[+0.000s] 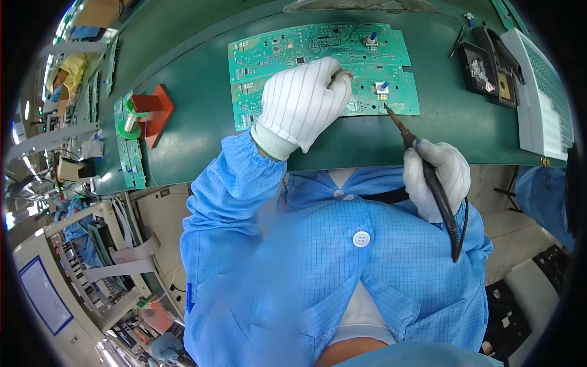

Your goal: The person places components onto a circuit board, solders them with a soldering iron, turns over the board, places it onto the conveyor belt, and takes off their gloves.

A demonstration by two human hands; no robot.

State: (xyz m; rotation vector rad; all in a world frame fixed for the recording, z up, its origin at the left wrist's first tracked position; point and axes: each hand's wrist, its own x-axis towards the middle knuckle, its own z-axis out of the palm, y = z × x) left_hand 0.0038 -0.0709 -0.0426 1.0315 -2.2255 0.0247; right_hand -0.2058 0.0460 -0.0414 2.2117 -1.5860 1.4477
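A green circuit board panel [269, 56] lies on the green table [202, 79]. It bears two blue-shafted parts, one near the top [371, 39] and one lower down [382, 87]. Over the panel's middle is my left hand [309, 98], in a striped white glove, its fingers closed; what they pinch is too small to make out. My right hand [437, 177], in a white glove, is wrapped round a soldering iron [433, 183] near the table's front edge. The iron's tip points at the board's lower edge, just below the lower blue-shafted part.
On the left, a solder reel [131, 119] sits on a red stand [160, 116], beside narrow boards [136, 162]. At the right are a black tray [474, 67] of small parts, a holder with a sponge [505, 85] and a white rack [538, 104].
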